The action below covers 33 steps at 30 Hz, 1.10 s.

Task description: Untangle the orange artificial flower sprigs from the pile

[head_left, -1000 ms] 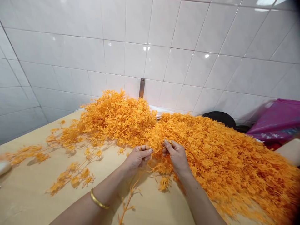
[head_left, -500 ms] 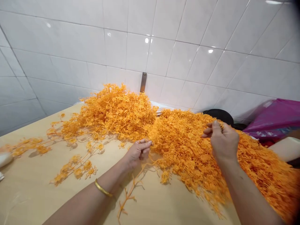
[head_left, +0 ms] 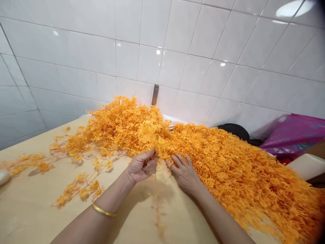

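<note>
My left hand (head_left: 143,167), a gold bangle on its wrist, is closed in a pinch on an orange plastic flower stem (head_left: 149,132). The stem's blossoms stand up in front of the left heap. A blurred thin stem (head_left: 158,217) hangs below, perhaps part of the same piece. Just to the right, my right hand (head_left: 186,174) is open with its fingers spread, at the near edge of the large right heap (head_left: 236,169) of orange plastic pieces. Whether its fingertips touch them I cannot tell. A mound of orange flower stems (head_left: 119,122) rises behind my left hand.
Loose orange sprays (head_left: 83,189) lie on the pale tabletop (head_left: 33,200) at left. A white tiled wall (head_left: 83,51) with a metal strip (head_left: 154,95) stands behind. Dark round objects (head_left: 233,131), a purple bag (head_left: 294,135) and a cream block (head_left: 307,166) are at right.
My right hand has come down and left from above the right heap, and its fingers have spread. The flower stem in my left hand has shifted slightly left.
</note>
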### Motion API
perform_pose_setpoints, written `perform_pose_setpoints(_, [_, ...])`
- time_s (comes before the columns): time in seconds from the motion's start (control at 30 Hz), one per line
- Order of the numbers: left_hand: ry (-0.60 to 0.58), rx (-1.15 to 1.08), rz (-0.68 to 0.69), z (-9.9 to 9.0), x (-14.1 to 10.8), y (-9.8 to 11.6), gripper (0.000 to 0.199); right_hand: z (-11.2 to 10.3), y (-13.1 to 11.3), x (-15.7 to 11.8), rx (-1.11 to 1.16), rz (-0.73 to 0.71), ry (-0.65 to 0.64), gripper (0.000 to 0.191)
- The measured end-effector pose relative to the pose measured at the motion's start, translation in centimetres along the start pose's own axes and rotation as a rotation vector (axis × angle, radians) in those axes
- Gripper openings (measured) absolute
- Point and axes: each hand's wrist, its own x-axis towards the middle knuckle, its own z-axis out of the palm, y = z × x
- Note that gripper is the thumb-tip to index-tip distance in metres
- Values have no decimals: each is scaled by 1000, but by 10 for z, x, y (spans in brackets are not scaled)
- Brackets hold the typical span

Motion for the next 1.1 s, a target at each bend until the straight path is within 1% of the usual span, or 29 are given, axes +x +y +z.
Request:
perform_pose_setpoints(0.1, [-25,29,-76,-1,-1,-1,20,11,29,13,-70,68,36,40])
perform_pose_setpoints(0.23, [-4,25,-93,2,-4,0,21,17,54,17,-106,106,71,44])
perform_pose_setpoints(0.3, [28,17,-117,2,-4,-1,19,17,64,17,-94,118,64,43])
perform_pose_setpoints(0.4, [68,31,-159,-2,-1,-8,22,18,78,20,-75,144,35,42])
perform_pose_setpoints(0.5, [81,79,-174,-6,3,-16,24,21,85,24,-63,172,-12,43])
perform_pose_setpoints(0.57, [87,94,-165,-7,4,-19,23,22,84,27,-57,191,-39,45])
perform_pose_setpoints(0.67, [103,114,-141,-4,4,-18,19,19,73,30,-32,209,-68,49])
perform_pose_setpoints(0.73, [100,140,-130,-3,4,-17,16,11,64,30,-9,189,-89,55])
perform_pose_setpoints(0.83, [90,172,-127,-2,2,-15,13,-9,49,22,6,99,-104,64])
perform_pose_setpoints(0.9, [94,181,-130,-2,2,-13,12,-27,39,7,-10,40,-77,65])
perform_pose_setpoints(1.0, [91,181,-143,0,0,-11,13,-52,21,-30,-34,-8,-19,57])
perform_pose_setpoints(1.07, [79,183,-159,2,0,-12,14,-63,10,-60,-42,18,3,56])
perform_pose_setpoints(1.1, [72,188,-170,3,1,-14,13,-65,8,-76,-44,56,1,58])
